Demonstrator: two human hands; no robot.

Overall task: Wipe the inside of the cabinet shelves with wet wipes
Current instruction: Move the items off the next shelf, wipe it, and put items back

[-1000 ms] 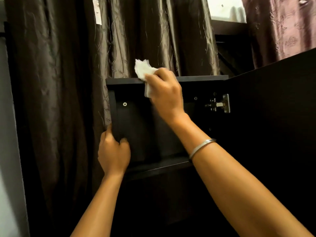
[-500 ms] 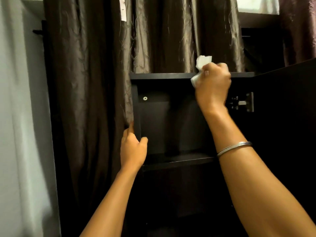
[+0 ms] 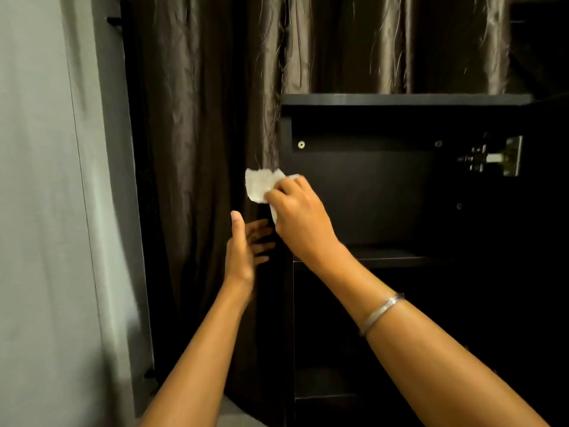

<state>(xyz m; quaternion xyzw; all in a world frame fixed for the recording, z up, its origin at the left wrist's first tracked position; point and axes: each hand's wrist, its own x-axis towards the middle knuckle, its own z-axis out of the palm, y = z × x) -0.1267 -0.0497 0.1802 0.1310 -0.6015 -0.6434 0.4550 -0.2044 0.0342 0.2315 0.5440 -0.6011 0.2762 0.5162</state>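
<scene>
Wet wipe (image 3: 260, 184): 1 sheet, light, limp, bunched in right hand (image 3: 297, 211) at cabinet (image 3: 406, 99) left front edge; left hand (image 3: 243, 246) spread, empty.

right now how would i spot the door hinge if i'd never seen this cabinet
Find the dark cabinet beside the brown curtain. Look inside its top compartment, at the far right edge, level with the small screws. The hinge is the only shiny metal fitting there, a silver plate with a dark arm.

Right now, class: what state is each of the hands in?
Left hand: open, fingers spread, holding nothing.
Right hand: closed, gripping a white wet wipe.
</scene>
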